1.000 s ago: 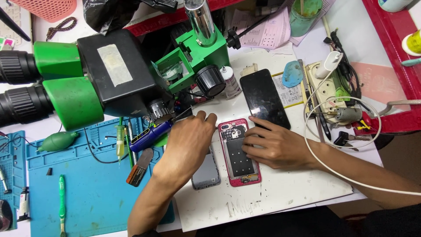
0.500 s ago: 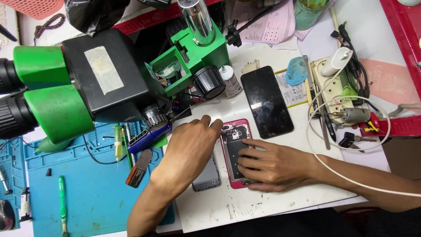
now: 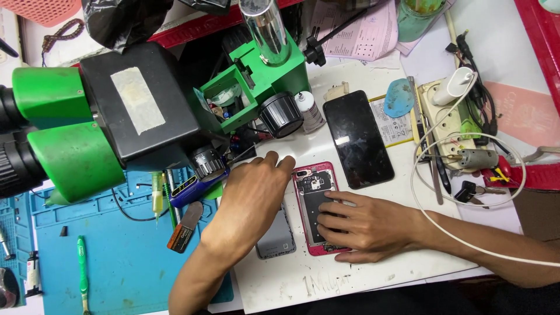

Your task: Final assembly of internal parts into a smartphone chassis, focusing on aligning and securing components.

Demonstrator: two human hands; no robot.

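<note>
An opened phone (image 3: 315,201) with a red frame was found lying back-up on the white board (image 3: 373,274), its inner parts exposed. The right hand (image 3: 364,224) was laid flat over the lower half of this phone, fingers spread and pressed on its dark inner plate; nothing was seen clamped in it. The left hand (image 3: 251,201) was placed just beside the phone's left edge, palm down, with the fingertips near the phone's top left corner. Whether anything was pinched under those fingers could not be told. A grey back cover (image 3: 277,239) was noted partly hidden beneath the left hand, just left of the phone.

A black screen panel (image 3: 357,139) was seen lying face-up above and to the right of the phone, apart from it. A green and black microscope (image 3: 105,116) was observed standing over the left part of the bench, above a blue work mat (image 3: 116,262). A green-handled tool (image 3: 81,271) was recorded on that mat, well apart from both hands. A power strip (image 3: 446,125) was noted to the right of the screen panel, with a white cable (image 3: 461,233) looped out past the right forearm.
</note>
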